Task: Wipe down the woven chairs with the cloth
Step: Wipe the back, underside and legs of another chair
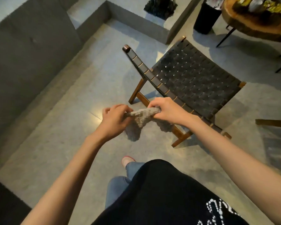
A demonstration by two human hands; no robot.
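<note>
At frame centre, the cloth (pixel 143 116), soft and limp, is pinched by left hand (pixel 115 116) and right hand (pixel 165 110); bunching is advised before the chair (pixel 196 78) is wiped.

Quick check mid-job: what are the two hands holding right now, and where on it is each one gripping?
Both hold the grey cloth. The left hand pinches its left end, the right hand grips the bunched right end; the middle sags between them, off the woven chair.

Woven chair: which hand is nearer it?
Right. The right hand grips the cloth over the side rail of the woven chair; the left hand holds the other end over the floor, beside it.
</note>
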